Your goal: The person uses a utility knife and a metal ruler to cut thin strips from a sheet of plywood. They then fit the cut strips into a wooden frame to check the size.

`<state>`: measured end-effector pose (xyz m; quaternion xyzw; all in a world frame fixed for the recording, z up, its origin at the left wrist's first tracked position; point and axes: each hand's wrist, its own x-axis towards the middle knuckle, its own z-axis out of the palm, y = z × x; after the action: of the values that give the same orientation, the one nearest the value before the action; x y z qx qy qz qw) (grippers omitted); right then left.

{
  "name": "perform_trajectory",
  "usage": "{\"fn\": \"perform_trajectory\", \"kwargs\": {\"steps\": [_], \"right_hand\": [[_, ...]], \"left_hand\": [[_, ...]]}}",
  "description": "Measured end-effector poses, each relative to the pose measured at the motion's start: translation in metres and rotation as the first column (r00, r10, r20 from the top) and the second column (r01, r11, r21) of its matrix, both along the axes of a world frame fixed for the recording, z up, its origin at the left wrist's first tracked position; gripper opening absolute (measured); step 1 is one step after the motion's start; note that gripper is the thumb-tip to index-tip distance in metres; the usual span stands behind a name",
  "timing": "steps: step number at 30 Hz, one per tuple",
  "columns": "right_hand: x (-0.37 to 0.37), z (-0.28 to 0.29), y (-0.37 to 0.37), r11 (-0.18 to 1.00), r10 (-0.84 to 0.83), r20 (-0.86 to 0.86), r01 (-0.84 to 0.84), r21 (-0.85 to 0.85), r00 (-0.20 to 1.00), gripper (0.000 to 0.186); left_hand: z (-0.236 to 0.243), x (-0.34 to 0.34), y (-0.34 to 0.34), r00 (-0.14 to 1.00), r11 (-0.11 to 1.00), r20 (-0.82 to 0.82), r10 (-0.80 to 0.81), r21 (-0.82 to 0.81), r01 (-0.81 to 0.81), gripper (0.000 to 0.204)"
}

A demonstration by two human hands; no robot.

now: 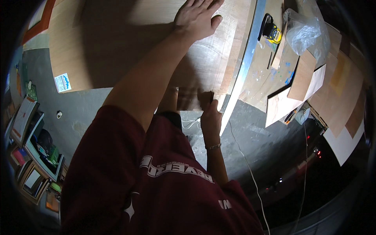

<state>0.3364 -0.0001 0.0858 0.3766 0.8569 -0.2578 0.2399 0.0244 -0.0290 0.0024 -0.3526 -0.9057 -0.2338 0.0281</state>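
Note:
A large light-brown plywood sheet (117, 47) lies across the work area. My left hand (197, 17) is pressed flat on it at the far side, fingers spread, arm stretched out. At the sheet's near edge, my right hand (209, 113) is closed around a small dark tool whose tip touches the wood; I cannot tell what kind of tool it is. A bracelet sits on that wrist. A long metal straightedge (244, 62) runs along the sheet just right of my right hand. A thin line on the wood runs parallel to it.
A yellow-and-black tape measure (273, 34) and a clear plastic bag (305, 31) lie on a paint-spotted board to the right, with plywood offcuts (303, 76) beside them. A white cord (244, 154) trails over the grey floor. Framed panels and boxes (33, 156) stand at the left.

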Motion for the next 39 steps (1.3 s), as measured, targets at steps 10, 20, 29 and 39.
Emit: {"fn": "perform_trajectory", "kwargs": {"steps": [10,20,29,39], "right_hand": [[-0.039,0.048,0.044,0.999,0.009,-0.095,-0.013,-0.045,0.995,0.014],[-0.314,-0.039,0.137,0.952,0.231,-0.470,-0.099,0.288,0.852,0.024],[-0.333,-0.039,0.128,0.954,0.234,-0.388,-0.135,0.267,0.891,0.029],[-0.334,-0.036,0.126,0.942,0.273,-0.404,-0.156,0.299,0.873,0.025]], "left_hand": [[0.006,-0.003,-0.004,0.996,0.997,-0.080,0.042,-0.063,-0.047,0.057],[0.013,-0.009,0.002,1.000,0.995,0.006,0.009,0.101,-0.010,0.053],[0.005,-0.009,-0.001,0.999,0.983,0.048,0.012,0.184,-0.021,0.049],[0.007,-0.008,0.000,0.999,0.977,0.044,0.028,0.208,-0.037,0.046]]}}
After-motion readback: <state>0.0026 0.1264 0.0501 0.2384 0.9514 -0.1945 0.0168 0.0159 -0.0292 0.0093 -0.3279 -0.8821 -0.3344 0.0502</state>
